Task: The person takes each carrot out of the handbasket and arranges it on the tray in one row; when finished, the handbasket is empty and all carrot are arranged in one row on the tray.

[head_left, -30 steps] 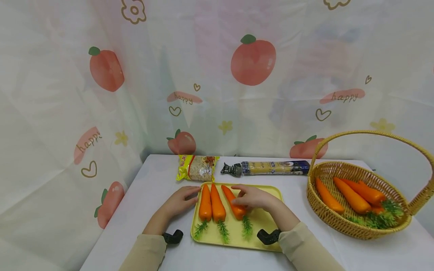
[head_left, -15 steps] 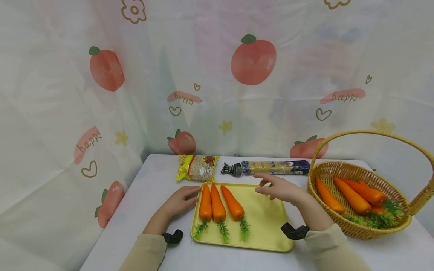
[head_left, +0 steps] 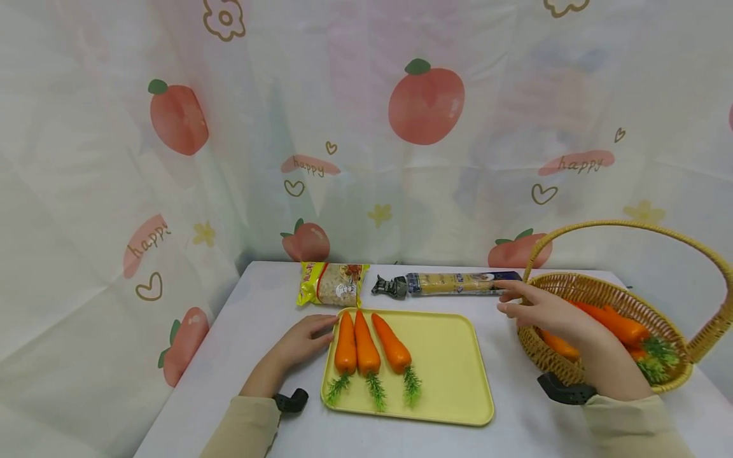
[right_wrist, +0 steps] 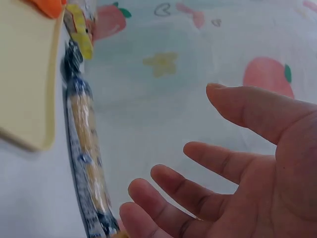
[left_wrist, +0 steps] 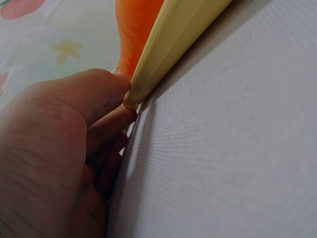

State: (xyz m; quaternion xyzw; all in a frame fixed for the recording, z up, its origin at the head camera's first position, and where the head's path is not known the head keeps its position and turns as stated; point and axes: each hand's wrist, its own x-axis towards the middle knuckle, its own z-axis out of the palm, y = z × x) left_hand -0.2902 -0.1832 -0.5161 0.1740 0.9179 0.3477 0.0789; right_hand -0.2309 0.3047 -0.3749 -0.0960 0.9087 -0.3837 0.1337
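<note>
A pale yellow tray (head_left: 446, 381) lies on the table with three orange carrots (head_left: 366, 343) on its left half, green tops toward me. My left hand (head_left: 299, 340) is at the tray's far left corner. In the left wrist view, its thumb and a finger hold the tray edge (left_wrist: 158, 54) beside a carrot (left_wrist: 133, 29). To the right, my right hand (head_left: 567, 324) hovers over the near-left rim of a wicker basket (head_left: 601, 283), fingers spread and holding nothing. More carrots (head_left: 621, 324) lie in the basket, partly hidden by that hand and forearm.
Behind the tray lie a yellow-ended food packet (head_left: 335, 283) and a long clear packet with dark blue ends (head_left: 452, 283), apparently noodles. The basket's tall arched handle (head_left: 624, 224) rises at the right. A printed cloth (head_left: 355, 127) hangs behind the table.
My right hand has left the right-hand carrot, which now lies on the tray, and has moved right across to the basket. My left hand has stayed at the tray's corner.
</note>
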